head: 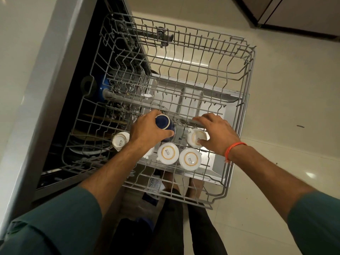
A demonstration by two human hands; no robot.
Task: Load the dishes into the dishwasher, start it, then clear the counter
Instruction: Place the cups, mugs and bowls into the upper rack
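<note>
The grey wire upper rack [246, 57] is pulled out of the dishwasher [60, 100] over the open door. My left hand [147, 130] grips a dark blue cup [164, 124], held upside down near the rack's front. My right hand [215, 132] rests on an upturned white cup [196, 138], fingers wrapped over its far side. Three more white cups sit upturned in the rack: one at the left [120, 140], two in front [167, 153] [190, 159].
Plates and a blue dish [103, 85] lie in the lower rack inside the machine. The pale counter [20, 52] runs along the left. Beige floor tiles [287, 107] spread to the right, with cabinets [298, 13] at the top right. My legs stand below the rack.
</note>
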